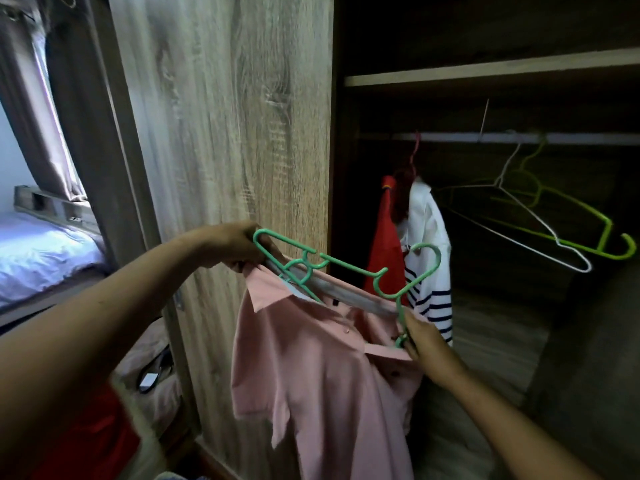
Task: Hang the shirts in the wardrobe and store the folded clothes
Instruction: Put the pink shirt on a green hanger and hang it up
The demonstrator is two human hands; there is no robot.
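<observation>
A pink collared shirt hangs in front of the open wardrobe, draped from a mint-green plastic hanger. My left hand grips the hanger's left end together with the shirt's shoulder. My right hand pinches the hanger's right end at the other shoulder, low by the collar. The hanger's hook points up and right toward the wardrobe. Inside, a red garment and a white shirt with navy stripes hang from the rail.
The wood-grain wardrobe door stands just left of the shirt. A white wire hanger and a lime-green hanger hang bare on the rail's right part. A shelf runs above the rail. A bed lies far left.
</observation>
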